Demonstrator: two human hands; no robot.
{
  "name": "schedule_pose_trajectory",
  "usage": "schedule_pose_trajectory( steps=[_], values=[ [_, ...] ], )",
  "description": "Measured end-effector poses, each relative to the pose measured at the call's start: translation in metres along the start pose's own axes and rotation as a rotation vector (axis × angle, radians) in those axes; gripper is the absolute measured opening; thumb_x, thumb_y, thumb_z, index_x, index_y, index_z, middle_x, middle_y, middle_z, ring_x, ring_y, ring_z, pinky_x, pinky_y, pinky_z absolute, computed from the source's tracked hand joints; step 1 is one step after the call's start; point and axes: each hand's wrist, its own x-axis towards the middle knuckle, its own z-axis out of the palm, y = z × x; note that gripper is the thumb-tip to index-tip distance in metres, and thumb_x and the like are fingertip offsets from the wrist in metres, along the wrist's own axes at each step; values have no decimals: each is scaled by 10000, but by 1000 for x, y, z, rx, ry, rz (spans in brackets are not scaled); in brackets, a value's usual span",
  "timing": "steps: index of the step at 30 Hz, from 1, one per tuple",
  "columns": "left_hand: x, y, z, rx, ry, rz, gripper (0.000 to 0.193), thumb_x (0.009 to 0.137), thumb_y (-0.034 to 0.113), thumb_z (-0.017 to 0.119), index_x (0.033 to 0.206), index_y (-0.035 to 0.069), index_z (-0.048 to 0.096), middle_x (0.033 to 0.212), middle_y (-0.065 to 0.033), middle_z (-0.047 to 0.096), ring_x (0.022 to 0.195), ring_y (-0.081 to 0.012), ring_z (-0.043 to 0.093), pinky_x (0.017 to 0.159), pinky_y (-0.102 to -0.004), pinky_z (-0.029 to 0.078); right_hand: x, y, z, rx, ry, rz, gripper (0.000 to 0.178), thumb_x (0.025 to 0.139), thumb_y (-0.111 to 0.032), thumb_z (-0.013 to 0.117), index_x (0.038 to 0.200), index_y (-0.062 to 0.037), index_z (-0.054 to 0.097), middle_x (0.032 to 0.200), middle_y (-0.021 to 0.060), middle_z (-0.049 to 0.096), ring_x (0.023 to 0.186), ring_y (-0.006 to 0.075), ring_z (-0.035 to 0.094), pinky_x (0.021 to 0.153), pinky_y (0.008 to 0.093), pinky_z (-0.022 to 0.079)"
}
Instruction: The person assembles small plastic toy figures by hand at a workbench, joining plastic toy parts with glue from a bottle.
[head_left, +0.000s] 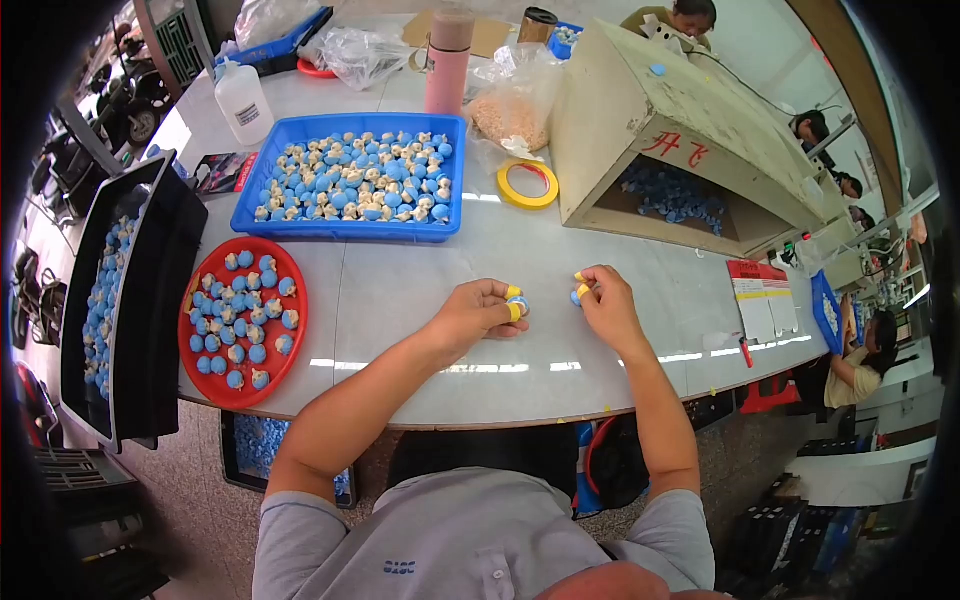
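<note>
My left hand (475,315): thumb and finger pinching one blue-and-white piece (519,304) over the middle of the grey table (400,272)
My right hand (611,308): fingertips closed around one small blue piece (576,297), mostly hidden, apart from my left hand
Yellow wraps (515,291): two visible on each hand's fingertips
Blue tray (350,232): one, beyond my left hand, filled with blue and cream pieces too crowded to count
Red plate (281,369): one, left of my left forearm, carrying roughly thirty pieces
Black crate (165,310): one, past the red plate, which lies between it and my arm; blue pieces fill it
Tape roll (528,203): one, yellow, beyond my hands, just before a clear bag (505,120) of pinkish bits
Pale box (690,100): one, big, blocking the far right; a heap of blue bits (670,195) shows in its mouth
Bottles: one white bottle (243,103) and one pink flask (447,70), both behind the blue tray
Right end: papers (765,300), with one red marker (746,352) near them
Other people: at least four, off to the right
</note>
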Motion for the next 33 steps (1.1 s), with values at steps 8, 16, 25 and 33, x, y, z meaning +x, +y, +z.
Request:
schedule_pose_trajectory(
  steps=[8, 16, 25, 33],
  values=[
    [0, -3, -3, -36, -8, 8, 283, 924, 105, 631, 1160, -22, 541, 1096, -97, 617, 960, -189, 664, 837, -261, 552, -23, -23, -6, -160, 91, -408, 259, 801, 68, 559, 1038, -19, 617, 1049, 114, 612, 882, 299, 628, 756, 353, 520],
    [0, 0, 0, -59, -1, 11, 317, 907, 85, 637, 1173, -42, 518, 1084, -111, 615, 978, -199, 665, 831, -252, 551, -17, -21, -18, -402, -83, -476, 324, 780, 60, 581, 1084, -43, 622, 1060, 104, 618, 973, 296, 607, 826, 377, 506],
    [-1, -2, -2, -117, 29, 48, 318, 910, 70, 616, 1175, -47, 485, 1076, -120, 621, 966, -198, 666, 824, -265, 549, -10, -69, -7, -145, -136, -341, 369, 770, 17, 636, 1134, -25, 594, 978, 87, 620, 883, 198, 622, 713, 304, 504],
    [6, -14, -3, -203, 70, 142, 320, 933, 119, 623, 1198, 0, 488, 1139, -121, 614, 1032, -199, 635, 876, -311, 541, -8, -57, 54, 299, 50, -316, 372, 776, 30, 659, 1138, 6, 575, 971, 82, 633, 807, 132, 593, 631, 249, 479]
  ],
)
